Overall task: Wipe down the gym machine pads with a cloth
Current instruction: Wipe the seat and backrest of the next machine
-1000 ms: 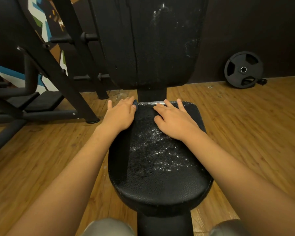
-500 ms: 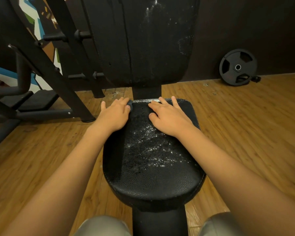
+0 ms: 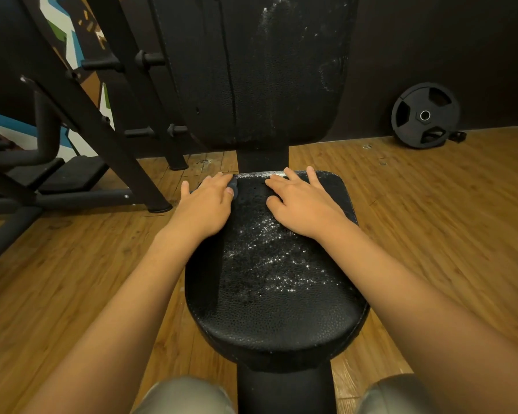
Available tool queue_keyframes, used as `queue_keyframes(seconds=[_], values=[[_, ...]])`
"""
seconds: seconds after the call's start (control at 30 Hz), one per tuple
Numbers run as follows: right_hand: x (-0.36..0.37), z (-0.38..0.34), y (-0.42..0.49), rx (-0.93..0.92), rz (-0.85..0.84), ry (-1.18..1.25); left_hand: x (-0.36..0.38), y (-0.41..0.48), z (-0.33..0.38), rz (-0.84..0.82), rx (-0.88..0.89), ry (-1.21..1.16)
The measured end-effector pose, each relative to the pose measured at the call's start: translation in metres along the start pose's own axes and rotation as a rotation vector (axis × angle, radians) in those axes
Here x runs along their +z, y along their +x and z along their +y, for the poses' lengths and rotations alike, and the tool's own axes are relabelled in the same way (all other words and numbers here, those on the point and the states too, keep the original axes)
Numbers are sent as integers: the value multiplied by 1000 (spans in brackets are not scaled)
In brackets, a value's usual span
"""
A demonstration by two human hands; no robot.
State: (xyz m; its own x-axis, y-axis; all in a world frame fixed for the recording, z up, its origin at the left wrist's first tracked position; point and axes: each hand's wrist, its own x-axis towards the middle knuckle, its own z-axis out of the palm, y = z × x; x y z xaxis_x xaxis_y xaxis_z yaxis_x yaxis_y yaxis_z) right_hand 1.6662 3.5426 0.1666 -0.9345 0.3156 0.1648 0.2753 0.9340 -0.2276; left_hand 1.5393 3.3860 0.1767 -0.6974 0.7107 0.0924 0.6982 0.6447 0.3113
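The black textured seat pad (image 3: 275,300) lies in front of me, with wet glistening speckles across its middle. Behind it rises the black back pad (image 3: 257,70), streaked with white marks. My left hand (image 3: 204,204) lies flat at the seat's far left corner, pressing a dark cloth (image 3: 233,184). Only a small grey fold of the cloth shows by the thumb. My right hand (image 3: 302,201) rests flat on the seat's far right part, fingers straight and spread, holding nothing.
A black machine frame with pegs (image 3: 108,109) slants up at the left over a wooden floor (image 3: 446,219). A black weight plate (image 3: 425,115) leans on the dark wall at the right. My knees show at the bottom edge.
Both hands keep their places at the seat's far end. Only the view has shifted slightly.
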Motion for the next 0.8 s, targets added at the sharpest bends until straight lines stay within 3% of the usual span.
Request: queue_keyframes(seconds=[0.17,0.37,0.8], values=[[0,0,0,5,0,-5,-3,10,5,-22,-14,0],[0,0,0,-2,-3,-7,4,-43,3,47,27,-27],[0,-1,-1,8,-6,-5,-5,-25,6,-44,-6,-26]])
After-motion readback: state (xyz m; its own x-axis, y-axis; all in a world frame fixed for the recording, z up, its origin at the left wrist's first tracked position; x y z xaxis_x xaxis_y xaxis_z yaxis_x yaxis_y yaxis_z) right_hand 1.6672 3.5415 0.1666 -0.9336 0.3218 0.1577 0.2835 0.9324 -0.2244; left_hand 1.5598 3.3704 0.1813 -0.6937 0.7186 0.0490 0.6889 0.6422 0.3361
